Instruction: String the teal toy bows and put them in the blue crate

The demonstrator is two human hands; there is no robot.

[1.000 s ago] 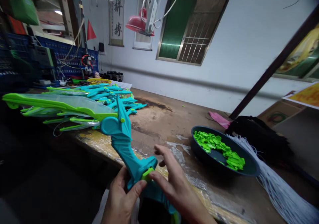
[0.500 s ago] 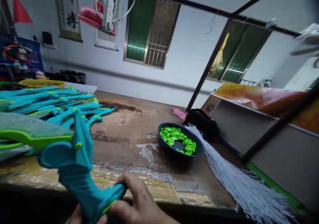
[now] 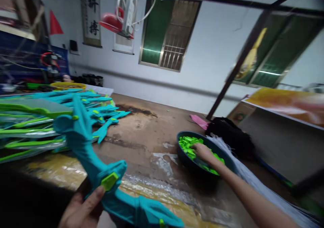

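My left hand (image 3: 84, 206) grips a curved teal plastic piece (image 3: 87, 155) that looks like a toy bow, its thumb beside a bright green clip on the middle part. One end of the bow points up and the other runs low to the right. My right hand (image 3: 202, 152) reaches into a dark round bowl (image 3: 183, 158), its fingers curled down among small green plastic pieces (image 3: 186, 143). The fingertips are partly hidden, so what they pinch cannot be made out.
More teal and green bows (image 3: 30, 131) lie piled on the left of the worktable (image 3: 141, 133). Beside the bowl is a bundle of white strings (image 3: 255, 184), with a black bag (image 3: 229, 135) and a pink cloth (image 3: 199, 121) behind. A red lamp (image 3: 111, 22) hangs overhead.
My right hand has let go of the bow and moved right into the bowl. The bow has turned in my left hand, showing its lower end and green clip. The view has shifted left.
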